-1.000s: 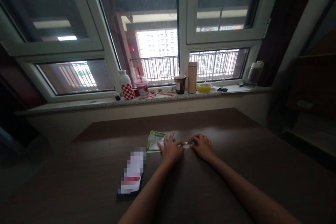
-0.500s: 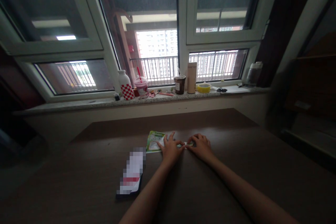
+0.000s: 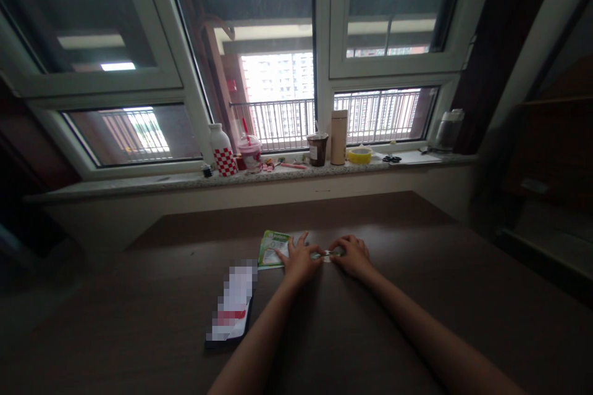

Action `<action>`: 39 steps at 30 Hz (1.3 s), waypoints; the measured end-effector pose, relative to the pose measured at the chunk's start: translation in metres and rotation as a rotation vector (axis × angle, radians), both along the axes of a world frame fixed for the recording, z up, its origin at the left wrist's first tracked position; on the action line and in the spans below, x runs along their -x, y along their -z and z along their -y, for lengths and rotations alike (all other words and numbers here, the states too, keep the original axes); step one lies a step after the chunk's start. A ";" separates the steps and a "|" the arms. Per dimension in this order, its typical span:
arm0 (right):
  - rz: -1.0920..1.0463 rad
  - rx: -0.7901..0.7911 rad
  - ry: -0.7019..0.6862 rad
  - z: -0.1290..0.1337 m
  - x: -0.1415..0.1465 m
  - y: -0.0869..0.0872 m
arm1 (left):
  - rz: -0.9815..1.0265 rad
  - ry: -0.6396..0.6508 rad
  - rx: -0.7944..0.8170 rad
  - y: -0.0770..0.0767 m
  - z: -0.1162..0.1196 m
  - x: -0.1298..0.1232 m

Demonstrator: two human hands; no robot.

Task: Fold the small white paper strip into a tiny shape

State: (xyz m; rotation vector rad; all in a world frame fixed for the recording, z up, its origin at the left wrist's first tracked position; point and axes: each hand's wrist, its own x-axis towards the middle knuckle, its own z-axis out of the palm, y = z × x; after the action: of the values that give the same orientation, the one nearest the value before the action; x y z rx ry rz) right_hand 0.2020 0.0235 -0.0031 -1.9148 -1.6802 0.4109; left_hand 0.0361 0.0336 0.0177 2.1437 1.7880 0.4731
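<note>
Between my two hands, on the brown table [image 3: 352,333], lies a small whitish, flat piece [image 3: 327,256], too small to name. My left hand [image 3: 300,261] pinches its left side with thumb and forefinger while the other fingers spread out. From the right, my right hand [image 3: 354,256] pinches it with curled fingers. A green and white printed packet [image 3: 273,250] lies flat just left of my left hand, which partly covers its right edge. Nearer to me, left of my left forearm, lies a phone [image 3: 231,305] with its screen blurred out.
Along the windowsill [image 3: 282,176] stand a red-checked white bottle [image 3: 223,151], a pink cup with a straw [image 3: 250,153], a dark drink cup [image 3: 317,149], a tan flask [image 3: 338,137], yellow tape [image 3: 359,155] and black scissors [image 3: 391,159]. Windows rise behind.
My fingertips have drawn slightly apart, and more of the whitish piece shows between them. The packet and phone lie where they were.
</note>
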 end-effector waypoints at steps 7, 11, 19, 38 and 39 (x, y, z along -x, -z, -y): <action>-0.022 0.041 -0.025 -0.001 -0.003 -0.002 | -0.024 0.018 -0.022 0.001 0.004 0.002; -0.017 0.051 -0.038 -0.002 -0.003 0.000 | -0.049 0.021 -0.053 0.002 0.006 0.003; 0.030 -0.042 -0.068 0.004 -0.002 0.006 | -0.029 0.005 -0.107 0.007 0.008 0.000; -0.003 -0.030 0.001 0.000 0.002 0.003 | -0.019 -0.014 -0.093 0.003 0.007 -0.006; -0.003 -0.029 0.003 0.000 0.002 0.002 | -0.019 -0.009 -0.079 0.002 0.007 -0.006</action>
State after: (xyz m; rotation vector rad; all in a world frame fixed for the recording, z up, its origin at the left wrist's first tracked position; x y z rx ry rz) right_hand 0.1998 0.0238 -0.0055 -1.8952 -1.6720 0.3858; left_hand 0.0424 0.0271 0.0153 2.2005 1.8188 0.5360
